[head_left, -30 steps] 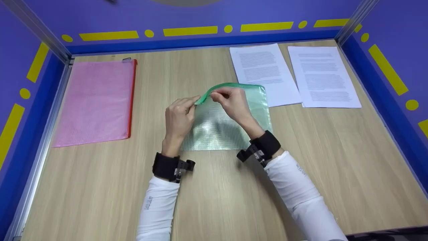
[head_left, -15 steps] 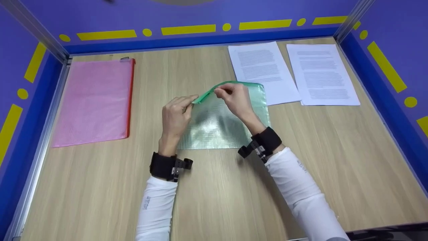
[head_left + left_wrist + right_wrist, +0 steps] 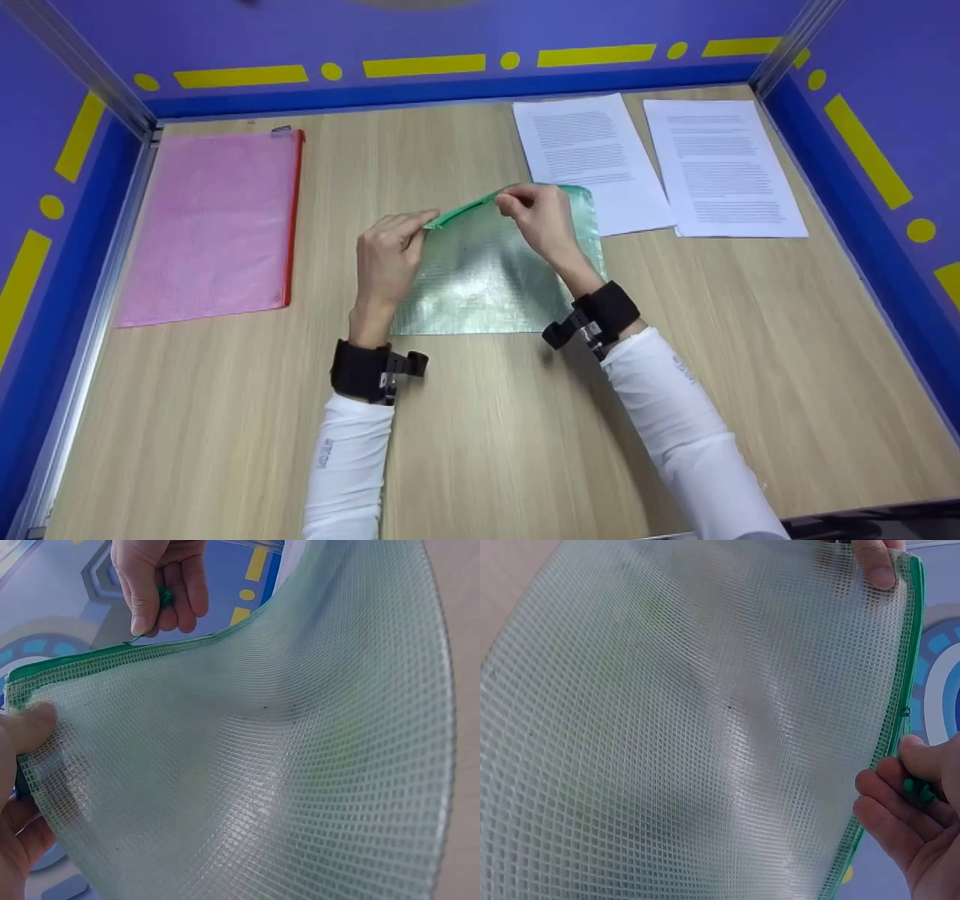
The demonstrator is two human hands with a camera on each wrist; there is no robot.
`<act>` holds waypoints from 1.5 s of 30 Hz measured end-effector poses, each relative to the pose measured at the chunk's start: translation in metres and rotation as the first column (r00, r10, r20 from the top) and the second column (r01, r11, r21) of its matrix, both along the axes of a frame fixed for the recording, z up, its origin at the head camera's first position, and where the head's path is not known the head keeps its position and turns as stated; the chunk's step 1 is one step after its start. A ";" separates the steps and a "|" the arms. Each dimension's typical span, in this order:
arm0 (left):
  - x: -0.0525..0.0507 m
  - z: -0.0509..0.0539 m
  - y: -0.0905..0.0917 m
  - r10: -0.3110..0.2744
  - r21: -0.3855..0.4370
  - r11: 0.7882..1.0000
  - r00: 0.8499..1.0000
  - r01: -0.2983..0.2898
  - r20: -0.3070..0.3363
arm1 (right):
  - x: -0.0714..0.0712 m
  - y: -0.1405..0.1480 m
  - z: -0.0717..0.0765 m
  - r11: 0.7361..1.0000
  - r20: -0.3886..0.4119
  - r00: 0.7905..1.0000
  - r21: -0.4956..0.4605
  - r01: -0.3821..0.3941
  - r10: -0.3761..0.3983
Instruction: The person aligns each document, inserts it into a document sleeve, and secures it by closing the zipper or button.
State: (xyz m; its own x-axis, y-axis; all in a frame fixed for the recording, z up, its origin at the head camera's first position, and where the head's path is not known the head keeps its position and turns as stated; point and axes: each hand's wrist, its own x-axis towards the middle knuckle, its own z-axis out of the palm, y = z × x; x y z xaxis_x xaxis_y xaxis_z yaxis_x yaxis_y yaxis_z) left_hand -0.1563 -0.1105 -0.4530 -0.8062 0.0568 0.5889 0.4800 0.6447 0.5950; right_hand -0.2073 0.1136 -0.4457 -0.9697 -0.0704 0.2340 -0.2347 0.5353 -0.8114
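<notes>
A translucent green mesh zip pouch [image 3: 480,285] slants up off the table, its zipper edge [image 3: 466,212] raised. At the top left corner my left hand [image 3: 388,259] grips the pouch, the thumb [image 3: 34,726] on the near face and other fingers behind. Partway along the zipper, my right hand [image 3: 541,219] pinches the zipper pull. In the right wrist view the small slider [image 3: 907,717] sits on the green zipper, and a green knotted cord [image 3: 919,789] shows within the curled fingers. Whether anything lies inside the pouch cannot be seen.
A pink mesh zip pouch [image 3: 214,225] with a red zipper lies flat at the left. Two stacks of printed paper, one left [image 3: 581,146] and one right [image 3: 724,169], lie at the back right. Blue-purple panels [image 3: 420,37] border the table.
My right hand has slid to the right along the zipper with the pull. My left hand has drifted slightly left with its corner, and the zipper edge between them looks straighter.
</notes>
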 end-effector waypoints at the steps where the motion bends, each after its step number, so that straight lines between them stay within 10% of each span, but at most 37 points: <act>1: 0.000 0.000 0.000 0.000 -0.004 1.000 1.000 0.000 -0.004 | 0.000 0.000 0.000 1.000 -0.001 1.000 0.007 0.001 -0.001; 45: -0.004 0.000 -0.020 0.095 0.099 0.991 0.995 -0.095 0.001 | -0.015 0.095 -0.007 0.969 0.048 0.977 0.150 0.198 -0.207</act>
